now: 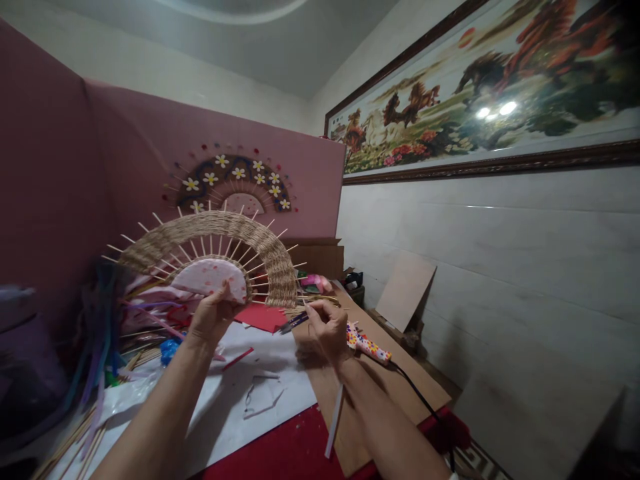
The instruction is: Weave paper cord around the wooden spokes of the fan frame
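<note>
My left hand is closed on a woven fan, its thumb pressed on the pale pink spotted half-round centre. The fan is a half circle of thin wooden sticks with a tan twine band woven through them; the stick ends poke out past the band. My right hand is closed in a pinch beside the band's lower right end. What its fingertips hold is too small to make out. Below that end lies a dark pointed tool, perhaps scissors. A flower-patterned glue gun rests just right of my right hand.
White paper and brown cardboard cover a red-topped table. Loose sticks, plastic and coloured strips crowd the left. A black cord trails off the right edge. A flower-decorated fan stands against the pink board.
</note>
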`<state>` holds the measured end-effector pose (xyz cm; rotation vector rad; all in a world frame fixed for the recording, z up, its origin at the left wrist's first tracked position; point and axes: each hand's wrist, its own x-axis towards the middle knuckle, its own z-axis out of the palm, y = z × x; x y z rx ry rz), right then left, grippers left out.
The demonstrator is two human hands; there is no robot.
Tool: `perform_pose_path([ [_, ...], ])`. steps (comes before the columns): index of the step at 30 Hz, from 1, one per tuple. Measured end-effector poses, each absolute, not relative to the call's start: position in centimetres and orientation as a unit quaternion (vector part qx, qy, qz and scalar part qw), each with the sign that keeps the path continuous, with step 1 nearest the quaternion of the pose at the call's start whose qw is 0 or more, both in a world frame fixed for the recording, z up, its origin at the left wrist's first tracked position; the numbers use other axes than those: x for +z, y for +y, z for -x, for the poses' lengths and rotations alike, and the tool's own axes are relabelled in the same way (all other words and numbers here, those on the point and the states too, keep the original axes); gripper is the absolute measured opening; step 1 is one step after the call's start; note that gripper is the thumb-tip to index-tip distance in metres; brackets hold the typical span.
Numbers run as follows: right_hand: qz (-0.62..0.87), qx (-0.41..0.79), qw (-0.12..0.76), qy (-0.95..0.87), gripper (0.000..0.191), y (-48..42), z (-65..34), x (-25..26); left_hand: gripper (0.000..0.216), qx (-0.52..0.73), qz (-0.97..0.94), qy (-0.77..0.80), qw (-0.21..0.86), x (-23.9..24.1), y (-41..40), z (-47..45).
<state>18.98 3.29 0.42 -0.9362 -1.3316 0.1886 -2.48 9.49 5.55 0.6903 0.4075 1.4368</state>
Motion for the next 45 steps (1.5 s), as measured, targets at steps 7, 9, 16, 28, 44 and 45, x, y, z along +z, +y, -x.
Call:
perform_pose_path([
  [7,0.408,0.085,0.672,-0.612,0.017,3.2,-18.7,0.4,0.018,0.626,-0.335,0.165,0.684,5.2,9.9,2.2],
  [9,0.406,0.088,0.674,-0.611,0.016,3.1,-18.7,0.4,0.019,0.624,-0.334,0.165,0.686,5.2,9.8,2.0],
  [16,0.397,0.100,0.692,-0.595,0.015,3.1,-18.7,0.4,0.021,0.627,-0.329,0.171,0.685,5.5,9.5,1.6],
  [28,0.404,0.115,0.694,-0.584,0.017,3.5,-18.6,0.0,0.020,0.628,-0.331,0.157,0.687,5.4,9.4,1.3],
  [44,0.425,0.071,0.690,-0.582,0.025,3.2,-18.3,0.1,0.019,0.634,-0.312,0.144,0.692,5.8,9.0,0.8],
  [45,0.429,0.057,0.688,-0.582,0.027,3.1,-18.3,0.1,0.019,0.635,-0.308,0.143,0.694,5.8,9.0,0.7],
])
